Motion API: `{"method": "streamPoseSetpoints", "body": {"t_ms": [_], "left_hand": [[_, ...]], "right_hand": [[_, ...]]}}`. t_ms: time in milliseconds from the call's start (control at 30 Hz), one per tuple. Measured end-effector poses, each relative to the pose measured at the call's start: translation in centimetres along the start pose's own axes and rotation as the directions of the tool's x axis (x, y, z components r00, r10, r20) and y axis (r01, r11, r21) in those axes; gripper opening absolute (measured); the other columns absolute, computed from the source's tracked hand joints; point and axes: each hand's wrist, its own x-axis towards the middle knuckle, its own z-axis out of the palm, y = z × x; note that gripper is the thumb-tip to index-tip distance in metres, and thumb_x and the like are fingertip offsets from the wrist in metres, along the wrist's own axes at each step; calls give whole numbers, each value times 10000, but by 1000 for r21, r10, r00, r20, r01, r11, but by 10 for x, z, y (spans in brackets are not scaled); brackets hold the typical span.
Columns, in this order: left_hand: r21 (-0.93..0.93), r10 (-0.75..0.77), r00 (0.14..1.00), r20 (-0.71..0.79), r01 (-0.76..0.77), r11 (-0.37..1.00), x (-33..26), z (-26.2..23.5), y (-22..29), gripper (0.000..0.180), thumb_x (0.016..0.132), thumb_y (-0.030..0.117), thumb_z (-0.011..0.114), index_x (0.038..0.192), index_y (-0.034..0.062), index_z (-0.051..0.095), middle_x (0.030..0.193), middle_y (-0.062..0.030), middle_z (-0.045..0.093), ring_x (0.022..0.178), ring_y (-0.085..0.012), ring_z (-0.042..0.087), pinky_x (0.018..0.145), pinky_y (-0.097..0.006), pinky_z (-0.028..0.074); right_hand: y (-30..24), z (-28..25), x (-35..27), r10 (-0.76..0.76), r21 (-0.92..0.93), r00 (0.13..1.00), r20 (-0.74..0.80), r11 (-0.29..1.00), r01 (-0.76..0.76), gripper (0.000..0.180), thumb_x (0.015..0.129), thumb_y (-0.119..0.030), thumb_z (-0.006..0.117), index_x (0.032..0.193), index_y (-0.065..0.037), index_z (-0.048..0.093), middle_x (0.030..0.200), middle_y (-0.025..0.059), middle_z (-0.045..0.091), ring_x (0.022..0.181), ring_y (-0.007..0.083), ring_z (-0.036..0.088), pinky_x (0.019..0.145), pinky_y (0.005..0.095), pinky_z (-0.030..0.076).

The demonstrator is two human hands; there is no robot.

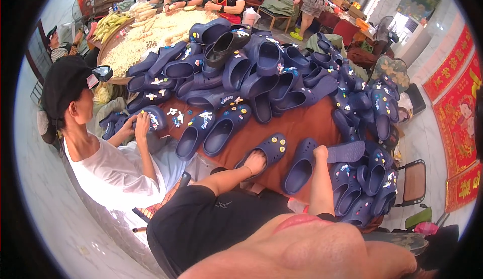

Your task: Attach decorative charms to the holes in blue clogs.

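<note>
We see the person's bare left hand (255, 162) reaching into the opening of a navy, round-toed, moulded clog (269, 150), toe angled up and right, over the table covered in plain brown cloth (297, 123); it is probably inside to steady the shoe from within, but its fingers are hidden and we cannot tell whether they grasp. The bare right hand (320, 152), fingers seemingly curled, is by the right side of a plain navy clog (300, 166) whose toe points away; whether it grips the shoe or merely rests there, we cannot tell. Counting, we find two hands, one shoe by each, at least three round pale-yellow charms (274, 139) on the left one's toe, and two charm-dotted navy clogs (217, 135) side by side farther left, perhaps kept out of the heap for easy reach. One co-worker in a white shirt (118, 173) handles another; the heaped navy clogs (261, 72) overlap too much for us to count
</note>
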Motion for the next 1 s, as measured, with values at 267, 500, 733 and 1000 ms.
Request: {"method": "streamPoseSetpoints", "body": {"t_ms": [267,500,733,1000], "left_hand": [[36,-5,999,37,4,999,-2,-7,4,301,761,196,504,962,2,616,1051,-156,563,1039,-307,489,938,-433,340],[-3,49,999,-15,-49,999,10,-3,5,285,731,205,547,886,-19,630,1029,-173,560,1017,-320,490,923,-430,342],[-30,-2,1000,-22,2,1000,-3,-8,7,287,736,200,540,892,-25,625,1004,-162,570,1007,-318,495,915,-430,348],[117,-45,993,112,32,993,-5,-4,10,271,770,230,495,872,23,637,947,-167,596,945,-307,541,914,-458,370]], "right_hand": [[-42,-38,-44,180,79,984,5,981,-180,265,794,-88,485,1004,2,619,1085,191,586,1028,336,561,854,405,463],[12,-8,21,-13,-101,975,221,994,36,226,717,-101,559,884,18,653,948,194,635,922,296,619,761,387,495],[-9,-19,-15,-54,1,998,28,999,54,228,702,-105,556,862,27,648,937,228,622,924,345,605,777,389,487],[9,-5,-7,-209,179,955,-210,952,248,301,643,-234,581,793,25,616,825,251,612,828,377,597,741,431,461]]}}
